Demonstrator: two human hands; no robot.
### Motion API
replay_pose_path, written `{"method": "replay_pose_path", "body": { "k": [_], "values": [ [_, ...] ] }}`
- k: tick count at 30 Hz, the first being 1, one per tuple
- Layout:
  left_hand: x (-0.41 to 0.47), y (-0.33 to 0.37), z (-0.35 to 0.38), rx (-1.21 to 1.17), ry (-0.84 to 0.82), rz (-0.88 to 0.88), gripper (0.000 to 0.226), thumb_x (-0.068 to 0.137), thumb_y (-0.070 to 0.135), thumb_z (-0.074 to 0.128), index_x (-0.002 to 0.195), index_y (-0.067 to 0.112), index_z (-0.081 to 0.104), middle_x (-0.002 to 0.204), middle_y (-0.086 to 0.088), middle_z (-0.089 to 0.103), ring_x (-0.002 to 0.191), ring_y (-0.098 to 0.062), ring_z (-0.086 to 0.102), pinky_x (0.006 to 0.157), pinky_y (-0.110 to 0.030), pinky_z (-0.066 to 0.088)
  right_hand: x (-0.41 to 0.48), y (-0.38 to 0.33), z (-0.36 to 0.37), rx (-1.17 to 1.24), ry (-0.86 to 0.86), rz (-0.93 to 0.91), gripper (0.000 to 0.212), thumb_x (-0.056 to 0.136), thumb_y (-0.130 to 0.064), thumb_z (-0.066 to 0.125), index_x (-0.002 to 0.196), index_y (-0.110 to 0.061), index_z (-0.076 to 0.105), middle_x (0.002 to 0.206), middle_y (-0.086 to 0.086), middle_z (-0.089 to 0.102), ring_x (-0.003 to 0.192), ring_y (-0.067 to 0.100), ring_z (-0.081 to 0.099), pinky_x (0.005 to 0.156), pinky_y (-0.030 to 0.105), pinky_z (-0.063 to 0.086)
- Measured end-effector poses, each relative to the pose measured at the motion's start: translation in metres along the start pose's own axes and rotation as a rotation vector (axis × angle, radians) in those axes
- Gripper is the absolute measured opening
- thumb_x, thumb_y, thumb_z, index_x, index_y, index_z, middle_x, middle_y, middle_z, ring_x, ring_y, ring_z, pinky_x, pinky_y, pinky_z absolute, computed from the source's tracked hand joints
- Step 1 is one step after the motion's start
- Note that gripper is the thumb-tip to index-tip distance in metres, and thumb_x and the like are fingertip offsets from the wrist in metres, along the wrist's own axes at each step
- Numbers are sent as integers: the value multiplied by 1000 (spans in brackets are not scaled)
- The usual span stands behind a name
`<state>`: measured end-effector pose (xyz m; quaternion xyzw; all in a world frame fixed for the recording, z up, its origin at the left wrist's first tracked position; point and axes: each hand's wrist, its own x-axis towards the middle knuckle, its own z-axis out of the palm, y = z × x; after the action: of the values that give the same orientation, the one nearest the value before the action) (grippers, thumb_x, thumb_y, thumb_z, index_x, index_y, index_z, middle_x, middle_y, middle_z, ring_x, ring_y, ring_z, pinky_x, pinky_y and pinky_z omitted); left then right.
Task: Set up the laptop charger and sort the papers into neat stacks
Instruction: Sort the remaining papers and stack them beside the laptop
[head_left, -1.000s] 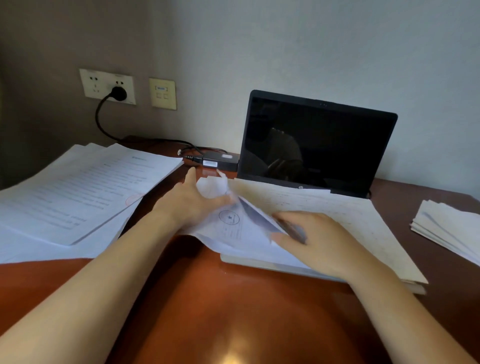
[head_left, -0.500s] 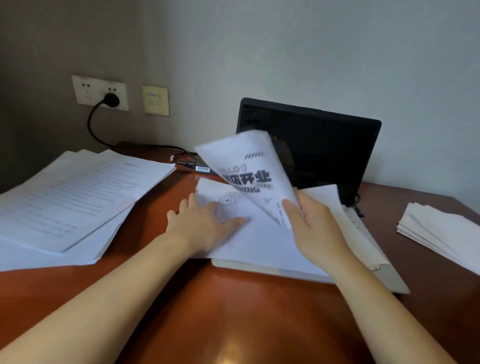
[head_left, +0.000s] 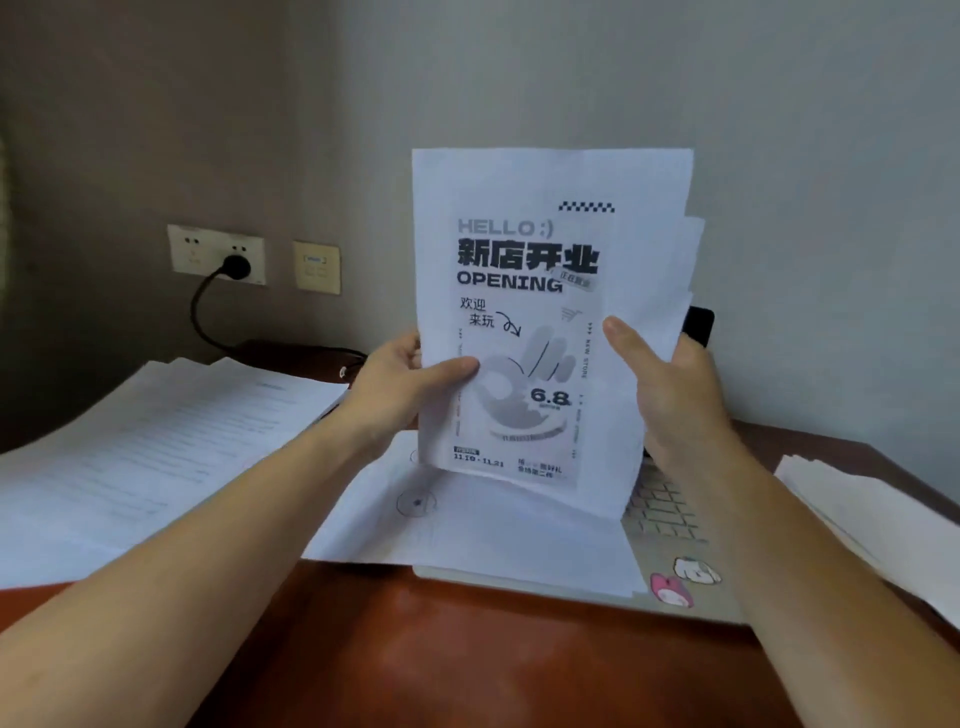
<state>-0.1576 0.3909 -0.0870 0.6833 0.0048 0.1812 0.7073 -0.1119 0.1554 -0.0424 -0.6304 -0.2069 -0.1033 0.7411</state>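
The left hand (head_left: 400, 384) and right hand (head_left: 675, 395) each grip one side of a sheaf of papers (head_left: 545, 291), thumbs on the front and fingers behind. They hold it upright above the middle of the desk (head_left: 415, 654). The front sheet is a printed flyer, and uneven page edges show behind its right side.

Below the sheaf the laptop (head_left: 670, 519) lies open, with loose sheets (head_left: 467, 530) covering the left part of its keyboard. A broad stack (head_left: 156, 441) sits by the desk's left edge and a smaller stack (head_left: 872, 504) by its right edge. The plug (head_left: 236, 266) sits in the wall socket (head_left: 215, 254) beyond the back left corner.

The charger looks to be plugged in, and the sorting appears to be the step in hand. The next move probably calls for squaring the sheaf, then choosing which stack it belongs to.
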Motion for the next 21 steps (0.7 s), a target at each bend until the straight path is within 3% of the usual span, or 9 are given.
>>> {"method": "replay_pose_path", "body": {
  "k": [2,3,6,8,11,14,17,21],
  "values": [
    [4,19,4,-21,7,-4,18,91,17,76,109,15,75,99,-6,80,82,-22,78,65,-36,62,12,-14,-2,50,38,-22,16,93,-19,69,108,-20,72,109,0,76,102,20,72,93,46,56],
    [8,27,6,-28,30,17,15,91,16,75,106,14,76,99,-7,80,82,-22,77,66,-34,61,18,-20,-3,55,28,-21,16,93,-18,69,108,-20,72,109,0,76,102,20,72,93,46,56],
    [19,47,13,-63,90,93,20,92,15,75,111,13,76,106,-6,79,95,-27,77,86,-41,60,31,-32,-10,-31,-71,19,23,89,-14,73,112,-17,71,110,0,75,102,20,72,94,44,55],
    [21,51,18,-46,92,121,25,92,16,75,117,14,73,108,-3,79,99,-25,76,90,-42,60,34,-30,-15,-70,-52,29,24,87,-12,75,110,-17,72,108,-1,76,100,19,73,93,44,56],
    [14,38,23,89,36,121,43,95,19,72,135,17,57,121,4,73,107,-13,72,95,-34,58,27,-12,-18,-80,-49,51,28,86,-14,76,113,-19,71,108,-4,76,100,16,72,91,41,57],
    [8,5,22,257,44,64,50,94,25,71,138,24,49,127,10,68,116,-11,65,106,-39,51,15,16,-20,-155,-90,119,26,86,-13,77,107,-26,70,103,-10,76,98,14,72,93,44,56],
    [3,-8,24,252,60,44,43,94,20,69,134,24,53,124,9,70,115,-11,66,106,-42,51,13,25,-22,-169,-50,135,22,87,-11,75,99,-29,72,96,-11,77,93,14,73,91,46,57],
    [3,0,26,174,54,87,42,94,18,70,133,23,54,121,11,71,112,-7,68,98,-31,53,19,12,-24,-100,-48,85,24,87,-14,76,109,-23,71,105,-5,76,97,17,73,85,40,57]
  ]
}}
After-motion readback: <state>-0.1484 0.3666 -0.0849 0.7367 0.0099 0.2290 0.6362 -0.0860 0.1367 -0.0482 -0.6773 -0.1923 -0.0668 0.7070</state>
